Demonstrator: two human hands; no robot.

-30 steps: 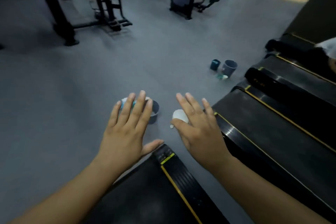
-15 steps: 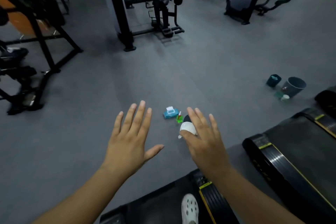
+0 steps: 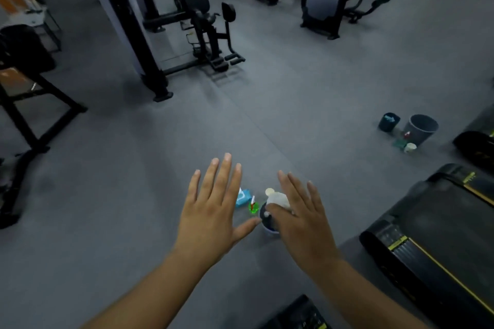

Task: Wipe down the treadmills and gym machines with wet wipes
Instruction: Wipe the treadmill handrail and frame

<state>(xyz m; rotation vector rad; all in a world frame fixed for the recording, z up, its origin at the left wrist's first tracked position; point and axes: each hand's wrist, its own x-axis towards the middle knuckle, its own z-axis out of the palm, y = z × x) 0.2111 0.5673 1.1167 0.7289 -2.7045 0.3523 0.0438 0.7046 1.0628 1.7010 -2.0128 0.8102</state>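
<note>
Both my hands are stretched out over the grey gym floor. My left hand (image 3: 213,208) is flat with its fingers spread and holds nothing. My right hand (image 3: 302,222) has straight fingers, and its thumb pinches a crumpled white wet wipe (image 3: 278,198). On the floor beneath them lie a blue pack of wipes (image 3: 243,197), a small green bottle (image 3: 253,207) and a small dark bin (image 3: 268,223), partly hidden by my right hand. A black treadmill (image 3: 441,224) with yellow trim lies to the right.
A second treadmill's end (image 3: 300,312) shows at the bottom edge. A grey bucket (image 3: 421,129), a dark teal container (image 3: 389,121) and small items stand at the right. Black weight machines (image 3: 205,27) fill the back, and a rack (image 3: 24,88) stands at the left.
My view has swung left and away from the treadmills. The wipes pack, green bottle and bin now sit under my hands. Both hands keep their pose, and the wipe stays in my right hand.
</note>
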